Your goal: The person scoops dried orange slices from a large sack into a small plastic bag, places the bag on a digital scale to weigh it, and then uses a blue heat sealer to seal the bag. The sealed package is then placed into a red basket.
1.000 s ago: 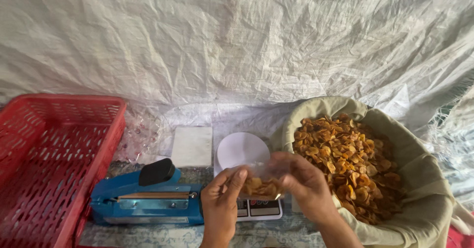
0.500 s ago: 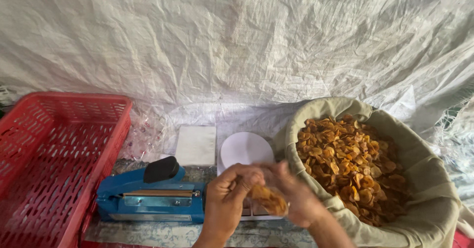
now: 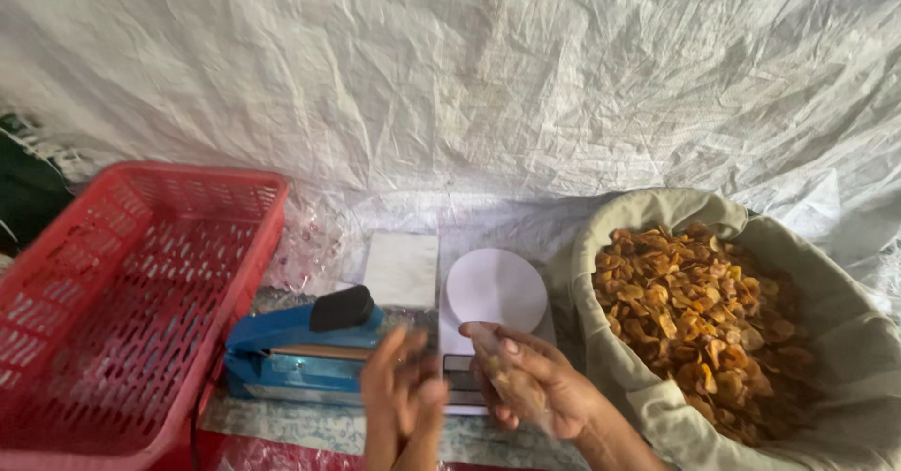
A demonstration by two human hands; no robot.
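Clear plastic bag of golden-brown chips sits low in the frame, just right of centre, gripped in the right hand. It is small and see-through, tilted with its top toward the upper left, and partly blurred. The right hand is curled closed around the bag, thumb lying across the front. The left hand is at bottom centre, just beside the bag, fingers loosely bent and half open; whether it touches the bag cannot be told, and it is blurred.

Behind the hands, a small white scale with a round platform stands at centre. To its left lies a blue heat sealer with a black knob, and a white rectangular pad just above it. A red plastic crate fills the left side of the frame. At right, a large cloth-lined sack holds a heap of loose chips. White woven sheeting covers the whole upper half.
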